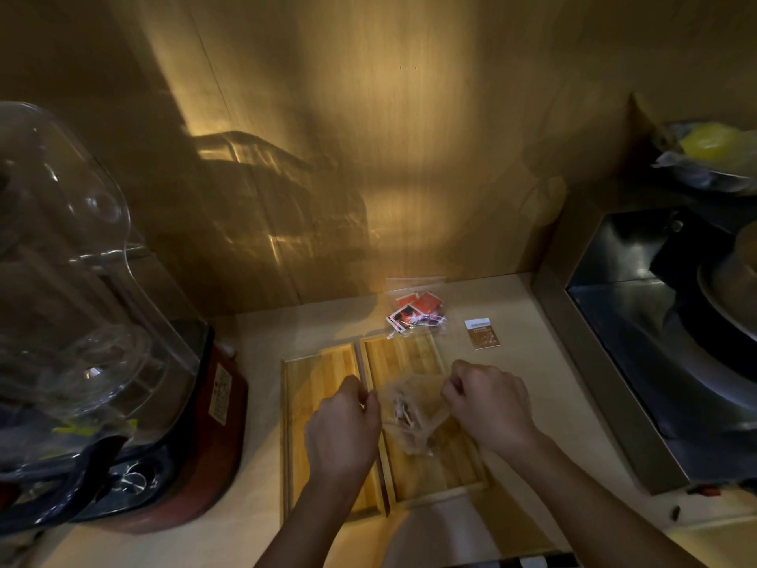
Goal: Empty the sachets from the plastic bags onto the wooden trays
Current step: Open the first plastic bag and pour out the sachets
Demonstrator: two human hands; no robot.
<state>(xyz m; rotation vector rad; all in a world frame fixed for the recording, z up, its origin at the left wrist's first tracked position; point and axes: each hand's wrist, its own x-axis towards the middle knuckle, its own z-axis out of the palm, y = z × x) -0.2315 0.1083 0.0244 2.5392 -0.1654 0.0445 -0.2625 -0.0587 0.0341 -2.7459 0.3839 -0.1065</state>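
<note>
Two wooden trays lie side by side on the counter, the left tray (315, 379) and the right tray (403, 350). Over the right tray I hold a clear plastic bag (409, 412) with several brownish sachets inside. My left hand (342, 432) pinches its left edge and my right hand (487, 403) pinches its right edge. Behind the trays lies a second clear bag (415, 309) holding orange and white sachets. A single brown sachet (482, 333) lies loose on the counter to the right of that bag.
A large blender with a clear jug (69, 256) and red base (196, 453) stands at the left. A metal sink (639, 321) with dark cookware is at the right. A wooden wall rises behind the counter.
</note>
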